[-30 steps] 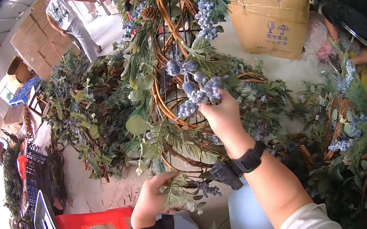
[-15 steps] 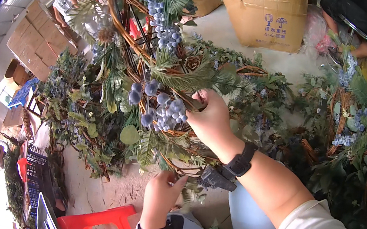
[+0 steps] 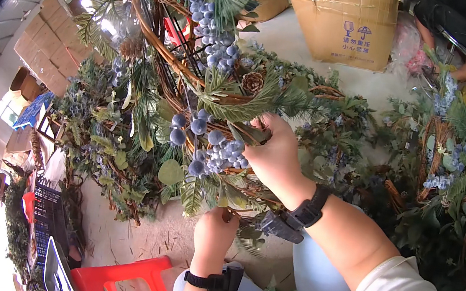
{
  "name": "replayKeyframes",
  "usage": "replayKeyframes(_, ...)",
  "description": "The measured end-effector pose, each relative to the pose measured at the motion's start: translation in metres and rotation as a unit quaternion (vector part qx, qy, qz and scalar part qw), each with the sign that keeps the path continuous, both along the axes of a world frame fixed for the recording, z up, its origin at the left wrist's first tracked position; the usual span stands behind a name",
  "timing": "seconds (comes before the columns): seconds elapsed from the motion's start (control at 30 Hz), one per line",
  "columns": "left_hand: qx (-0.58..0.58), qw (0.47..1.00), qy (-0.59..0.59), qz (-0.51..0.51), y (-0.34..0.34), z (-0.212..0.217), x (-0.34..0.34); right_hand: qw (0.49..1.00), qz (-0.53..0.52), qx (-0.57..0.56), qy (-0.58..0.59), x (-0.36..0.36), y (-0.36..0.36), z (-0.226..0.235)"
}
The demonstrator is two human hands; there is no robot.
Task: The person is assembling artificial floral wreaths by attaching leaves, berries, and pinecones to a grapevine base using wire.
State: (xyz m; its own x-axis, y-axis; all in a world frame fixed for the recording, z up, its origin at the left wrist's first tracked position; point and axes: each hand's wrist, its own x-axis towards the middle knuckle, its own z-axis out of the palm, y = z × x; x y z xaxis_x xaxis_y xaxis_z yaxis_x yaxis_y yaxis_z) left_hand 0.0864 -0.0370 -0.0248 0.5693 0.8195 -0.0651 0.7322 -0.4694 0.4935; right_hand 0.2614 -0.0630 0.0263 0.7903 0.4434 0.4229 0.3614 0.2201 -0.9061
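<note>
A twig wreath (image 3: 181, 70), dressed with blue berries, pine needles, green leaves and a pinecone (image 3: 252, 82), stands up in front of me. My right hand (image 3: 274, 151) is closed on its right side, beside a cluster of frosted blue berries (image 3: 224, 155); a leaf or stem end shows at the fingers. Lower down, my left hand (image 3: 215, 232) has its fingers curled closed at the wreath's bottom edge, around a thin twig. Leaves hide part of these fingertips. Both wrists wear black straps with small devices.
More blue-berried greenery (image 3: 102, 145) is heaped at left, with further wreaths (image 3: 440, 151) at right. A red plastic stool (image 3: 130, 280) is by my knees. Cardboard boxes (image 3: 339, 23) stand behind. Another person (image 3: 449, 27) bends at the far right; others are at the far left.
The wreath and my right hand have shifted slightly right and down. My left hand has moved up and right to the wreath's lower edge, its fingers now curled in.
</note>
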Motion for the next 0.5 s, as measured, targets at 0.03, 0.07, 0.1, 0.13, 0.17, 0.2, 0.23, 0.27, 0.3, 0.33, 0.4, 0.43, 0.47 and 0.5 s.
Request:
replayKeyframes(0.03, -0.004, 1.000, 0.028, 0.007, 0.000, 0.002, 0.001, 1.000, -0.002, 0.000, -0.001, 0.001, 0.000, 0.000)
replayKeyframes(0.07, -0.003, 1.000, 0.028, 0.007, 0.001, 0.002, 0.000, 0.999, -0.023, -0.011, -0.032, 0.000, 0.001, 0.001)
replayKeyframes(0.1, -0.001, 1.000, 0.025, -0.008, 0.002, 0.000, -0.002, 0.997, -0.043, -0.022, -0.064, 0.000, 0.001, 0.001)
replayKeyframes(0.13, 0.001, 1.000, 0.022, -0.022, 0.004, -0.002, -0.004, 0.997, -0.044, -0.022, -0.064, 0.001, 0.002, -0.001)
replayKeyframes(0.17, 0.001, 1.000, 0.022, -0.022, 0.005, -0.003, -0.007, 0.994, -0.053, -0.013, -0.090, 0.001, 0.003, -0.002)
replayKeyframes(0.2, -0.015, 0.999, -0.011, -0.029, 0.007, -0.005, -0.010, 0.991, -0.062, -0.004, -0.116, 0.001, 0.003, -0.003)
replayKeyframes(0.23, -0.030, 0.998, -0.043, -0.037, 0.008, -0.006, -0.012, 0.991, -0.062, -0.004, -0.115, 0.001, 0.002, -0.003)
replayKeyframes(0.27, -0.031, 0.998, -0.043, -0.036, 0.008, -0.003, -0.011, 0.995, -0.032, -0.011, -0.094, 0.001, 0.001, 0.001)
replayKeyframes(0.3, -0.202, 0.973, -0.108, 0.041, 0.007, 0.005, -0.009, 0.997, -0.002, -0.018, -0.073, 0.001, 0.000, 0.002)
replayKeyframes(0.33, -0.364, 0.908, -0.169, 0.117, 0.007, 0.008, -0.008, 0.997, -0.001, -0.018, -0.072, 0.001, 0.000, 0.001)
replayKeyframes(0.4, -0.458, 0.861, -0.179, 0.131, 0.015, 0.010, -0.013, 0.999, -0.006, -0.018, -0.037, 0.003, -0.002, 0.001)
replayKeyframes(0.43, -0.490, 0.832, -0.230, 0.121, 0.015, 0.011, -0.013, 0.999, -0.006, -0.017, -0.037, 0.005, 0.001, -0.002)
replayKeyframes(0.47, -0.519, 0.800, -0.279, 0.110, 0.015, 0.012, -0.014, 0.998, -0.028, 0.027, -0.048, 0.006, 0.006, -0.006)
replayKeyframes(0.5, -0.519, 0.801, -0.279, 0.110, 0.016, 0.010, -0.015, 0.994, -0.049, 0.072, -0.059, 0.008, 0.008, -0.008)
